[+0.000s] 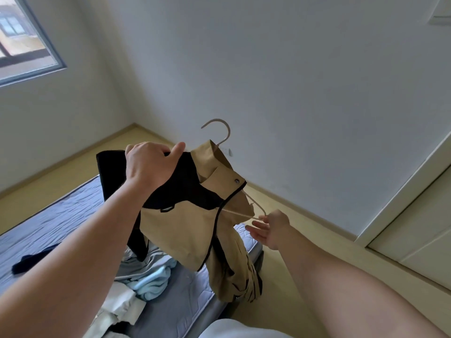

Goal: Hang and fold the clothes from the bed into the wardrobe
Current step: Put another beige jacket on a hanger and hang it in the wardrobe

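A tan and black jacket hangs in the air over the bed's end, partly on a beige hanger whose hook sticks up above the collar. My left hand grips the jacket's black shoulder from above. My right hand is at the hanger's bare right end, its fingers spread, one fingertip touching the thin rod. The jacket's right sleeve droops down beside the mattress.
A blue-grey mattress lies below with a dark garment, a light blue cloth and white clothes on it. A white wardrobe door stands at the right. A window is at the upper left.
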The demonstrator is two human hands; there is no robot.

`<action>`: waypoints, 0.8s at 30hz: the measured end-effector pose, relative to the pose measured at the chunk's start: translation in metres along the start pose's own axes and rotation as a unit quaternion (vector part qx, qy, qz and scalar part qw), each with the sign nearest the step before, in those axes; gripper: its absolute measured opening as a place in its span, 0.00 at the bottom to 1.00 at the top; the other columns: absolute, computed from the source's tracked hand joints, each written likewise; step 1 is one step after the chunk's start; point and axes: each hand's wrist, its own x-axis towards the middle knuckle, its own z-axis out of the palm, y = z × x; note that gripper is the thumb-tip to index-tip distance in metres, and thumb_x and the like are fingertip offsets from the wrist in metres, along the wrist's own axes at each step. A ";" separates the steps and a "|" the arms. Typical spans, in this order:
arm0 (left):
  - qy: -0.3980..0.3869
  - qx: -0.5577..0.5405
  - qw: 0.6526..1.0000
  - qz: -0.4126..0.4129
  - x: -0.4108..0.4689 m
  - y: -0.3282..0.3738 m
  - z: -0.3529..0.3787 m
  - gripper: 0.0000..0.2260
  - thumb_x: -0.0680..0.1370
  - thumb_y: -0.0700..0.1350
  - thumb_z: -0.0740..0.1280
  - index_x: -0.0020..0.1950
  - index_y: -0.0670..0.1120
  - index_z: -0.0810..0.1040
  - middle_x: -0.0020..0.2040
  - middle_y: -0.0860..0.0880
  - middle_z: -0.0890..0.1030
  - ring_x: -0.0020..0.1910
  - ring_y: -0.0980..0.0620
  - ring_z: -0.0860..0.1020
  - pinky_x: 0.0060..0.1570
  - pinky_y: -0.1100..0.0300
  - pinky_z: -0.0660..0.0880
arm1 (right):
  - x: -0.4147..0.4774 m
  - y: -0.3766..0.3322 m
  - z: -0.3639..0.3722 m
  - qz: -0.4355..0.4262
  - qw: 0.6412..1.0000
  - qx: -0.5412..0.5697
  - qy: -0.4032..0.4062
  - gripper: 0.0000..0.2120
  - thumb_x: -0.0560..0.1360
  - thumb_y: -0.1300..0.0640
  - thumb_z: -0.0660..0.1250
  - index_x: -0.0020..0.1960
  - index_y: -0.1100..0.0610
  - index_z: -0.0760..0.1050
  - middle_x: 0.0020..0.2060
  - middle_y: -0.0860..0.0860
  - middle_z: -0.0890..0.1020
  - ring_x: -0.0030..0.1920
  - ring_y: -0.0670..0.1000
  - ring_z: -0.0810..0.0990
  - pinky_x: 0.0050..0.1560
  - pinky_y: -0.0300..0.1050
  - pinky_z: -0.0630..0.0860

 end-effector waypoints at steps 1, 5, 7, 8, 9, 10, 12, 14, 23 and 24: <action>0.013 -0.004 1.000 -0.007 0.000 -0.003 -0.003 0.31 0.78 0.65 0.58 0.22 0.45 0.63 0.20 0.51 0.65 0.29 0.52 0.71 0.57 0.54 0.64 | 0.001 0.003 -0.001 0.017 1.000 -0.004 -0.015 0.13 0.78 0.63 0.51 0.53 0.65 0.74 0.49 0.62 0.84 0.44 0.64 0.87 0.40 0.50 0.82; 0.054 0.007 0.998 0.012 0.001 -0.012 -0.021 0.28 0.77 0.59 0.60 0.22 0.45 0.60 0.19 0.52 0.62 0.29 0.54 0.69 0.58 0.57 0.63 | 0.003 0.013 0.000 0.078 0.959 -0.139 -0.233 0.10 0.76 0.60 0.57 0.36 0.57 0.65 0.28 0.51 0.70 0.27 0.50 0.71 0.34 0.40 0.68; 0.075 0.017 0.997 0.031 0.000 -0.014 -0.029 0.27 0.76 0.56 0.61 0.21 0.46 0.59 0.18 0.52 0.62 0.30 0.56 0.70 0.57 0.60 0.62 | 0.002 0.020 0.005 0.076 0.937 -0.241 -0.240 0.07 0.75 0.60 0.63 0.41 0.59 0.77 0.28 0.52 0.72 0.27 0.51 0.72 0.35 0.41 0.72; 0.086 0.018 0.995 0.037 0.000 -0.014 -0.032 0.25 0.75 0.54 0.60 0.21 0.46 0.58 0.18 0.52 0.61 0.31 0.56 0.70 0.56 0.61 0.61 | 0.003 0.025 0.009 0.071 0.932 -0.277 -0.223 0.05 0.73 0.60 0.67 0.48 0.57 0.81 0.32 0.54 0.76 0.31 0.53 0.75 0.40 0.43 0.75; 0.094 0.019 0.995 0.041 -0.001 -0.015 -0.035 0.24 0.74 0.53 0.60 0.21 0.46 0.58 0.18 0.52 0.62 0.31 0.57 0.71 0.55 0.61 0.61 | 0.002 0.030 0.014 0.062 0.925 -0.308 -0.212 0.10 0.72 0.60 0.70 0.53 0.55 0.81 0.36 0.55 0.80 0.35 0.54 0.78 0.45 0.46 0.77; 0.100 0.021 0.994 0.043 -0.002 -0.015 -0.037 0.23 0.73 0.53 0.60 0.21 0.45 0.58 0.18 0.52 0.62 0.31 0.57 0.71 0.55 0.62 0.61 | 0.000 0.034 0.021 0.059 0.916 -0.335 -0.211 0.12 0.73 0.60 0.71 0.56 0.55 0.79 0.43 0.57 0.82 0.41 0.57 0.80 0.51 0.50 0.79; 0.114 0.033 0.992 0.049 -0.004 -0.020 -0.039 0.22 0.72 0.52 0.60 0.21 0.44 0.60 0.18 0.52 0.63 0.32 0.61 0.70 0.54 0.64 0.61 | -0.006 0.041 0.033 0.030 0.892 -0.396 -0.216 0.15 0.79 0.60 0.67 0.64 0.54 0.72 0.61 0.58 0.79 0.59 0.61 0.80 0.65 0.61 0.76; 0.118 0.042 0.991 0.050 -0.006 -0.026 -0.041 0.22 0.72 0.51 0.61 0.21 0.44 0.61 0.18 0.52 0.65 0.33 0.64 0.69 0.53 0.69 0.58 | -0.012 0.045 0.041 -0.006 0.890 -0.394 -0.229 0.17 0.82 0.61 0.64 0.69 0.51 0.66 0.67 0.57 0.75 0.68 0.63 0.75 0.66 0.63 0.74; 0.119 0.063 0.991 0.022 -0.011 -0.056 -0.046 0.25 0.76 0.53 0.60 0.22 0.43 0.63 0.19 0.51 0.66 0.32 0.55 0.71 0.55 0.60 0.63 | -0.013 0.025 0.074 -0.143 0.892 -0.418 -0.096 0.15 0.83 0.56 0.61 0.37 0.57 0.74 0.39 0.57 0.79 0.39 0.56 0.78 0.36 0.45 0.70; 0.112 0.080 0.990 0.017 -0.011 -0.061 -0.047 0.25 0.76 0.54 0.60 0.22 0.43 0.63 0.19 0.51 0.67 0.32 0.53 0.72 0.55 0.60 0.62 | -0.011 0.019 0.072 -0.213 0.865 -0.451 -0.058 0.19 0.82 0.54 0.62 0.33 0.56 0.72 0.32 0.54 0.77 0.35 0.55 0.74 0.34 0.45 0.67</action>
